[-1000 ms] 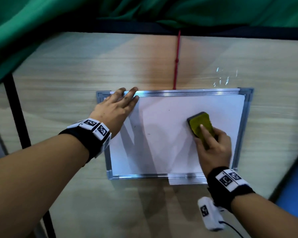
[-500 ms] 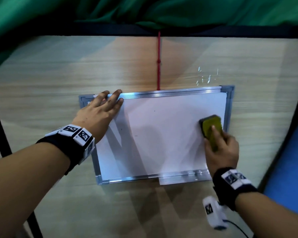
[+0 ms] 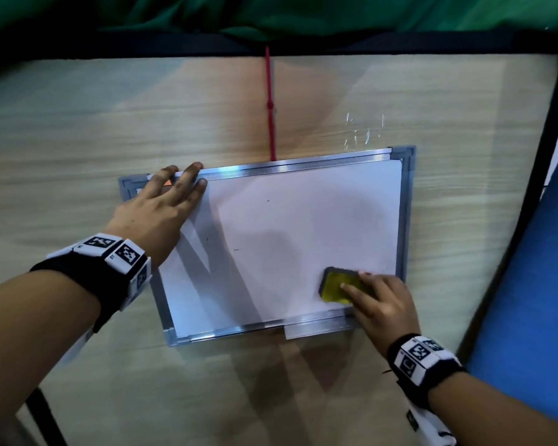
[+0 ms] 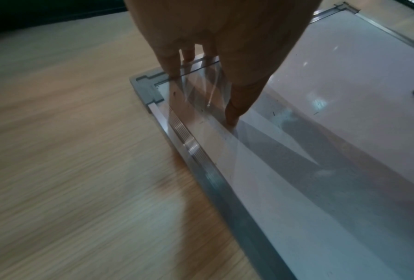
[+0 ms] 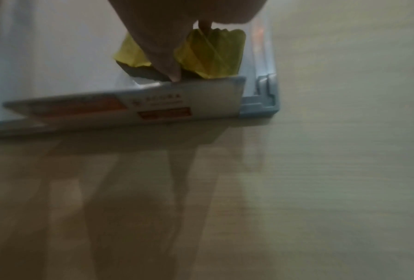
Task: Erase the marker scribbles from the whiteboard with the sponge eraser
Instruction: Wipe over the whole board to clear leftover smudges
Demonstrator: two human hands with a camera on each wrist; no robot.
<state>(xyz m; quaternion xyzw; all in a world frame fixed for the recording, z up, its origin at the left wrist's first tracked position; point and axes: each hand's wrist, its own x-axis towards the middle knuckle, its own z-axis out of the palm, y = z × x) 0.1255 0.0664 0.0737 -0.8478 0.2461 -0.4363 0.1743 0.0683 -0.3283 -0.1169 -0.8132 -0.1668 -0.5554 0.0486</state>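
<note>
The whiteboard [image 3: 303, 220] lies flat on the wooden table, slightly turned, and only a few tiny dark marks [image 3: 236, 250] show on it. The yellow sponge eraser [image 3: 334, 284] with its dark base sits on the board near the near right corner. My right hand [image 3: 380, 304] grips it, fingers over the top, and the thumb [image 5: 157, 47] presses its side [image 5: 208, 53]. My left hand [image 3: 161, 207] lies flat with straight fingers on the far left corner of the board [image 4: 320, 94], fingertips [image 4: 232, 113] on the white surface.
A red cord [image 3: 270, 104] runs from the board's far edge to the table's back edge under green cloth [image 3: 271, 11]. A black bar [image 3: 529, 204] and a blue surface [image 3: 529, 284] border the table on the right. A labelled pen tray [image 5: 129, 106] lines the board's near edge.
My right hand slid the eraser from the board's middle to the right edge, then down toward the near right corner. The left hand stayed pressed on the far left corner.
</note>
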